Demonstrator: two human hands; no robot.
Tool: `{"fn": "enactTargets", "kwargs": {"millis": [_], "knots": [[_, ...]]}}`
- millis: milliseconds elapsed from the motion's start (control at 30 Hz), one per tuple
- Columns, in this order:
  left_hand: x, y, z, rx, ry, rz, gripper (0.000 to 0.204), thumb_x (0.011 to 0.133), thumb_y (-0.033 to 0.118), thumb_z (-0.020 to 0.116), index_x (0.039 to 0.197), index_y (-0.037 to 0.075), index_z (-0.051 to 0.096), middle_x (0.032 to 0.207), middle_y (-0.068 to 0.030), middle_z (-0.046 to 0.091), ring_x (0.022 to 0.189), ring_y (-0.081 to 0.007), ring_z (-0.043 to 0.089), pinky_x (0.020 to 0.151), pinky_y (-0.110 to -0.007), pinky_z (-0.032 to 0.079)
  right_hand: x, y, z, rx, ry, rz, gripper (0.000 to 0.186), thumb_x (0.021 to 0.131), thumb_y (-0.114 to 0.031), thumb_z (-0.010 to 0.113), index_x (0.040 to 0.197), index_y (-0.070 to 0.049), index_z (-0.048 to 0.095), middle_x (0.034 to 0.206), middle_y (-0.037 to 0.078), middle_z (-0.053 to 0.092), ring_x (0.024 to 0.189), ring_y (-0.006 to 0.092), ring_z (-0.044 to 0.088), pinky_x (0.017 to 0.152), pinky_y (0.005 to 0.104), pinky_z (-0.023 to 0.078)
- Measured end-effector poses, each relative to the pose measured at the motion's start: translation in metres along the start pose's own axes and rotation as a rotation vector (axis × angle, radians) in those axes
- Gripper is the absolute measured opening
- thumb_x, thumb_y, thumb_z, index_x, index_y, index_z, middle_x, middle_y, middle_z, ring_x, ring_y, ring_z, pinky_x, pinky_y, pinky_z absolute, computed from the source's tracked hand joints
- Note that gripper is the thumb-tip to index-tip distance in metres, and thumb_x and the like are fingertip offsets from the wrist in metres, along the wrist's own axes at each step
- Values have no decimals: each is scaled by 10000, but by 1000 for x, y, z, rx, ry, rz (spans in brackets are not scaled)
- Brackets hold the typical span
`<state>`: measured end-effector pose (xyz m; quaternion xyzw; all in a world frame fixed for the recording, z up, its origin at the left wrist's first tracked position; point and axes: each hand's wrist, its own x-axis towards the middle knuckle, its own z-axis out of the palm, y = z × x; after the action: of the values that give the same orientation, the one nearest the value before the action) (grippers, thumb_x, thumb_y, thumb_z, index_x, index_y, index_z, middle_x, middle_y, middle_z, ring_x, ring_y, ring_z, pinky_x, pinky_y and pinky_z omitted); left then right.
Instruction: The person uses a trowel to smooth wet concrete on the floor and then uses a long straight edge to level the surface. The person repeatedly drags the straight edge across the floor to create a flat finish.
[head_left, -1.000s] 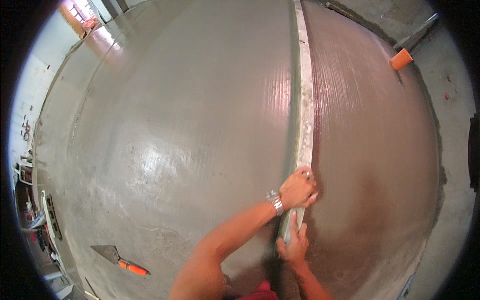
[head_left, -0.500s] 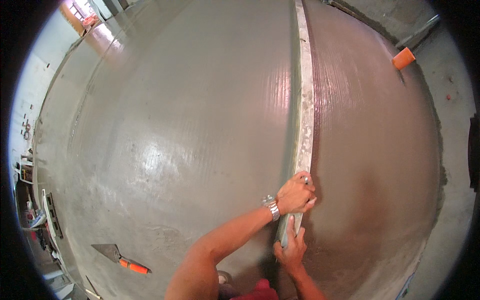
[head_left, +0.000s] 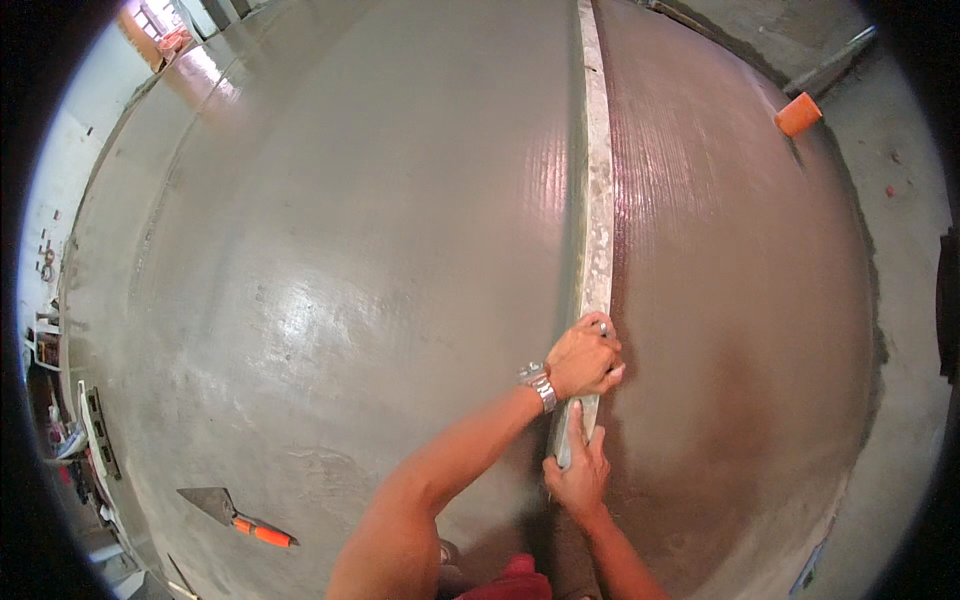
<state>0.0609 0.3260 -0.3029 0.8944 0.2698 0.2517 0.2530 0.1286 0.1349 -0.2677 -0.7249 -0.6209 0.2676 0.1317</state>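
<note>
Both-handed, a long grey metal straightedge [head_left: 594,215] lies on wet grey screed [head_left: 330,250], centre frame.
Left hand [head_left: 585,358] clenched over it, right hand [head_left: 578,472] closed on its near end, for steady, even pressure.

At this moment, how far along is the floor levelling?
Done: the wet screed left of the long straightedge looks smooth and glossy. In hand: both hands grip the straightedge's near end, left hand above right hand. Left: the surface right of it shows fine ridges, and a rough unfinished edge runs along the far right. A trowel lies unused at lower left.
</note>
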Motion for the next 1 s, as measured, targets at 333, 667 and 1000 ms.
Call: {"fn": "enactTargets", "kwargs": {"millis": [333, 667, 1000], "knots": [[-11, 9, -1, 51, 53, 7, 279, 858, 304, 623, 697, 108, 738, 815, -8, 687, 962, -217, 607, 1070, -387, 379, -3, -6, 1, 12, -13, 12, 960, 677, -174, 674, 1555, -90, 296, 1068, 239, 466, 892, 457, 576, 780, 509, 511], [-10, 10, 3, -2, 48, -22, 255, 843, 303, 630, 717, 114, 745, 802, -5, 679, 1000, -226, 597, 1084, -385, 377, -13, -2, -2, 13, -27, 6, 961, 680, -146, 673, 1560, -111, 289, 1090, 239, 468, 916, 465, 576, 790, 520, 504], [-23, 17, 0, -42, -60, -3, 269, 844, 307, 621, 712, 109, 747, 830, 2, 694, 1036, -227, 580, 1083, -392, 388, -22, -2, 3, 2, -26, -22, 977, 676, -159, 691, 1564, -135, 284, 1085, 244, 471, 900, 470, 579, 774, 517, 511]]}}
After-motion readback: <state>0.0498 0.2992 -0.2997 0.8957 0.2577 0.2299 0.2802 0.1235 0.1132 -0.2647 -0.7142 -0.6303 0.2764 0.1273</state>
